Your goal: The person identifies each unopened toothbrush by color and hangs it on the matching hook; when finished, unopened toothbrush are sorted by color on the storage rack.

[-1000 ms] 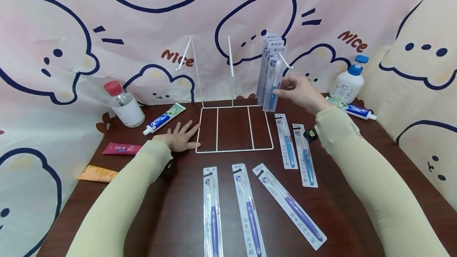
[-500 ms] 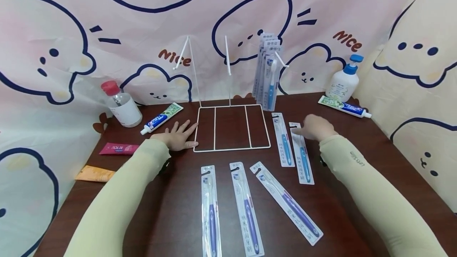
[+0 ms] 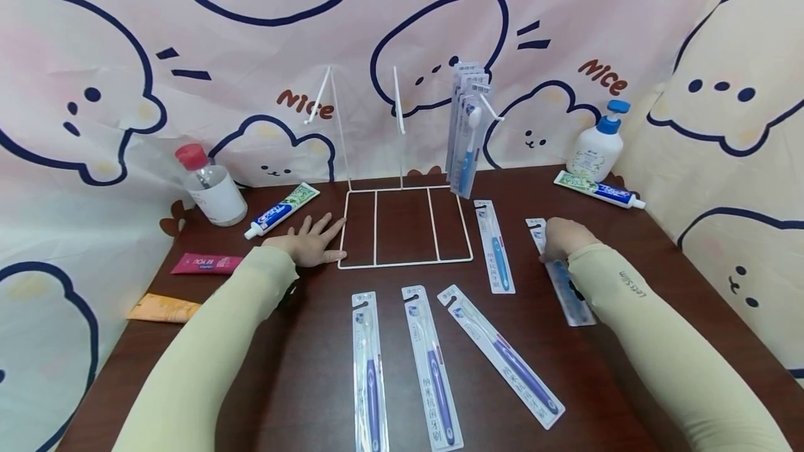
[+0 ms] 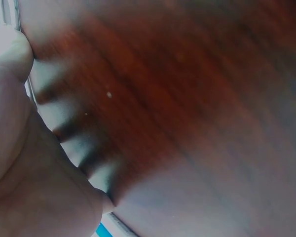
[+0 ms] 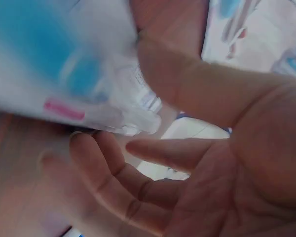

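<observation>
My left hand (image 3: 308,243) lies flat on the table with spread fingers, its thumb and fingertips at the left side of the white wire rack (image 3: 407,266). At the right, my right hand (image 3: 565,237) pinches a packaged blue toothbrush (image 3: 570,293) near its upper half; in the right wrist view the pack (image 5: 34,59) shows blurred beside the thumb and fingers. Several blue toothbrush packs (image 3: 466,141) hang on the rack's right hook. Another packaged blue toothbrush (image 3: 495,248) lies just right of the rack base. The middle hook (image 3: 398,100) and left hook (image 3: 319,95) hold nothing.
Three packaged purple toothbrushes (image 3: 433,370) lie in front of the rack. To the left are a red-capped bottle (image 3: 216,194), a toothpaste tube (image 3: 281,211), a pink tube (image 3: 206,264) and an orange tube (image 3: 165,308). A pump bottle (image 3: 595,151) and toothpaste (image 3: 599,189) stand back right.
My right hand left the hanging packs, came down to the rightmost blue toothbrush pack and took hold of it; that pack has shifted and turned to the right. My left hand stayed put.
</observation>
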A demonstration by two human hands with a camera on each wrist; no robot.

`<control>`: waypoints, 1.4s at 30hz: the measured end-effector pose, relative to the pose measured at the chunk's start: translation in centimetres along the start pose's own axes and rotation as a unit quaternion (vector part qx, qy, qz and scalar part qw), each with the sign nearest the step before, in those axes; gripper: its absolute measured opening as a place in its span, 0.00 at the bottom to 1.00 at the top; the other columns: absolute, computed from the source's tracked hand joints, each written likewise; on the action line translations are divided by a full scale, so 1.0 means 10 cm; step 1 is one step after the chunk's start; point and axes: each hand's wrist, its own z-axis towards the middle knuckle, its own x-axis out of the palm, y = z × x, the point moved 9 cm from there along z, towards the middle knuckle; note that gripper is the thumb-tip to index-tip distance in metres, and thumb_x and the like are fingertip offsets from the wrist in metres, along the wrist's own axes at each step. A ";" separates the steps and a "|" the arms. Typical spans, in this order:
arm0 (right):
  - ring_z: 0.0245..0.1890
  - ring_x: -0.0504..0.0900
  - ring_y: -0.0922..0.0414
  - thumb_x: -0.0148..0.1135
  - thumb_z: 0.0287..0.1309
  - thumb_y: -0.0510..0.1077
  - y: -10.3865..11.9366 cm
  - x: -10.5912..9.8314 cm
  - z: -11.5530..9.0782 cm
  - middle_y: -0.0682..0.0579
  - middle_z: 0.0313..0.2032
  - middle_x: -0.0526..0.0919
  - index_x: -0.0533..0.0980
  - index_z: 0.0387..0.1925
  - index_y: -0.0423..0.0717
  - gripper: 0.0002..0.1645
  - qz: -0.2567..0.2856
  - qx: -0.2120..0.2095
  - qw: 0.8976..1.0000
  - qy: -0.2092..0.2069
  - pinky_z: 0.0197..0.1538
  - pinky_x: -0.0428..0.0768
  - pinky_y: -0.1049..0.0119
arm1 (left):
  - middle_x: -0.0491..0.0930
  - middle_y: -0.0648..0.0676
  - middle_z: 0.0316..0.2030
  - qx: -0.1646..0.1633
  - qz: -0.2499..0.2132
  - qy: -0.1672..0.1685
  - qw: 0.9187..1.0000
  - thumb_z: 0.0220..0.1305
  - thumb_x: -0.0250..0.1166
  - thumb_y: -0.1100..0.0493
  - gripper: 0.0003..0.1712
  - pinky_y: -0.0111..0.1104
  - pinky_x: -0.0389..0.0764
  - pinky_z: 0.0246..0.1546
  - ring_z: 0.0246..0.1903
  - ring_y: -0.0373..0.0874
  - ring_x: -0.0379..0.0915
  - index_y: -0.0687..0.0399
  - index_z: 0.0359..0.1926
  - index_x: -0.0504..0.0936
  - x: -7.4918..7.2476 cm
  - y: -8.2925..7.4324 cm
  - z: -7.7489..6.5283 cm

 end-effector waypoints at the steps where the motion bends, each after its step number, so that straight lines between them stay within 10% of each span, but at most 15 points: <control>1: 0.29 0.74 0.48 0.69 0.46 0.45 -0.04 0.00 0.01 0.40 0.30 0.77 0.74 0.35 0.28 0.23 -0.005 -0.001 1.000 0.004 0.34 0.74 0.54 | 0.28 0.61 0.70 0.000 0.000 -0.001 1.000 0.59 0.41 0.27 0.49 0.68 0.36 0.54 0.64 0.71 0.24 0.41 0.71 0.31 0.00 0.00 0.00; 8: 0.36 0.74 0.45 0.67 0.49 0.49 -0.28 0.03 0.02 0.33 0.39 0.75 0.68 0.48 0.22 0.35 0.037 0.018 0.999 0.035 0.40 0.75 0.50 | 0.28 0.61 0.70 0.003 -0.010 0.001 1.000 0.59 0.42 0.28 0.49 0.68 0.36 0.54 0.65 0.70 0.24 0.41 0.71 0.31 0.00 0.00 -0.01; 19: 0.39 0.73 0.42 0.58 0.58 0.57 -0.38 -0.38 -0.29 0.32 0.46 0.73 0.67 0.54 0.34 0.34 0.141 0.031 0.988 -0.053 0.36 0.75 0.49 | 0.29 0.61 0.70 0.004 -0.006 0.002 1.000 0.60 0.43 0.28 0.49 0.68 0.36 0.54 0.64 0.71 0.24 0.41 0.72 0.32 -0.01 0.00 -0.03; 34: 0.43 0.77 0.47 0.54 0.60 0.55 0.79 -1.18 -1.09 0.44 0.52 0.74 0.67 0.58 0.45 0.29 0.285 -0.201 0.905 -0.244 0.45 0.75 0.46 | 0.29 0.61 0.70 0.004 -0.008 -0.003 1.000 0.60 0.43 0.28 0.49 0.67 0.38 0.55 0.65 0.70 0.25 0.42 0.72 0.32 0.00 -0.01 -0.02; 42: 0.47 0.77 0.49 0.54 0.61 0.53 1.13 -1.31 -1.08 0.46 0.53 0.74 0.64 0.62 0.48 0.30 0.262 -0.239 0.901 -0.248 0.46 0.76 0.48 | 0.28 0.61 0.70 0.000 -0.002 0.001 1.000 0.61 0.42 0.28 0.48 0.67 0.37 0.55 0.65 0.70 0.25 0.41 0.72 0.31 -0.01 -0.02 -0.03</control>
